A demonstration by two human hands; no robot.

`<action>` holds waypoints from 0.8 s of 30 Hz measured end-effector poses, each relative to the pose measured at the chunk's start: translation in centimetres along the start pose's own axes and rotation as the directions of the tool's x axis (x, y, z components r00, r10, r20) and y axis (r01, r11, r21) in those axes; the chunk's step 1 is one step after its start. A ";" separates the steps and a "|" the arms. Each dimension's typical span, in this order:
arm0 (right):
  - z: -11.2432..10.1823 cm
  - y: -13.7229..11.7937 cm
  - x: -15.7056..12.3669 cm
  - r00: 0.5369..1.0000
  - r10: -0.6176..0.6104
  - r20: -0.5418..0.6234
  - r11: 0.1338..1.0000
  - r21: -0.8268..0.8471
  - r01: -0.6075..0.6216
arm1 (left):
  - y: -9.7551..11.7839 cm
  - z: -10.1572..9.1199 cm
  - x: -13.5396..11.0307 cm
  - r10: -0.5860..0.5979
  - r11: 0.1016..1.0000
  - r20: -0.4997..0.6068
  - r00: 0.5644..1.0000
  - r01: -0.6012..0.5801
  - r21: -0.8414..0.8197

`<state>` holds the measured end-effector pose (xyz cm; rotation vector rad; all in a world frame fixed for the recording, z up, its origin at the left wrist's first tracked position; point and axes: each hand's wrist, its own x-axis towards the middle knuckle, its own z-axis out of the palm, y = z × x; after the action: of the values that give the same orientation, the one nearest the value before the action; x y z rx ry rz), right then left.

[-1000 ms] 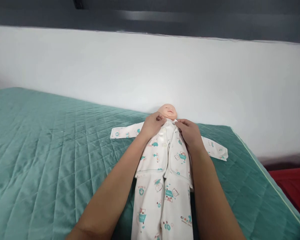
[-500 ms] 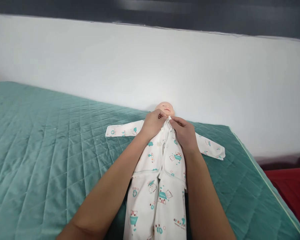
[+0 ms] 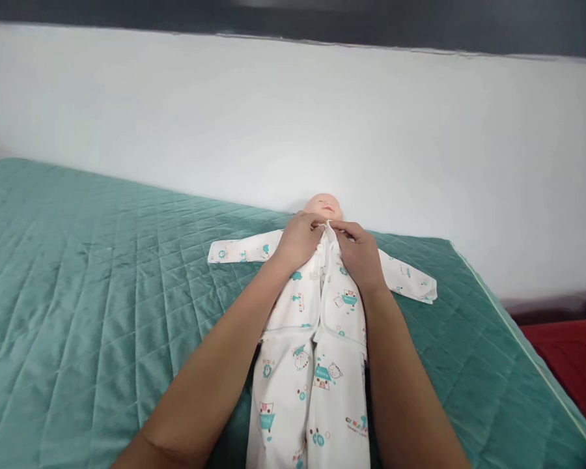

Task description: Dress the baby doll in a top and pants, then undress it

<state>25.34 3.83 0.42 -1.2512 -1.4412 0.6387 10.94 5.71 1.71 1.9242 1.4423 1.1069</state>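
A baby doll (image 3: 325, 206) lies on its back on a teal quilted bed cover (image 3: 88, 273), head toward the wall. It wears a white printed sleepsuit (image 3: 312, 352) with sleeves spread to both sides. My left hand (image 3: 299, 240) pinches the left front edge of the sleepsuit at the collar, just under the doll's chin. My right hand (image 3: 357, 255) pinches the right front edge at the same spot, fingers closed on the cloth. The two hands nearly touch at the neckline. Both forearms lie along the doll's body.
A white wall (image 3: 293, 124) rises right behind the doll's head. The bed's right edge (image 3: 508, 339) runs diagonally, with a red surface (image 3: 571, 365) beyond it at the lower right. The quilt stretches wide to the left.
My hands have drawn the two front edges of the sleepsuit together at the collar; they were apart a second ago. The view has shifted slightly.
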 end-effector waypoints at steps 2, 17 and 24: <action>0.0 0.0 0.0 1.000 -0.004 0.015 1.000 -0.027 0.004 | 0.1 -0.1 0.0 0.001 1.000 0.026 1.000 0.000 -0.019; -0.2 -0.1 0.2 0.995 0.076 0.065 0.995 -0.075 -0.071 | -0.6 0.4 0.2 -0.050 0.990 -0.027 0.998 0.046 -0.136; -0.7 -0.5 0.2 0.976 0.162 0.148 0.980 -0.142 -0.141 | -0.7 0.2 -0.1 -0.030 0.976 0.011 0.999 0.032 -0.213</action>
<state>25.85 3.68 1.11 -1.4504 -1.5489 0.7715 10.65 5.82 1.01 1.7486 1.2876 1.1875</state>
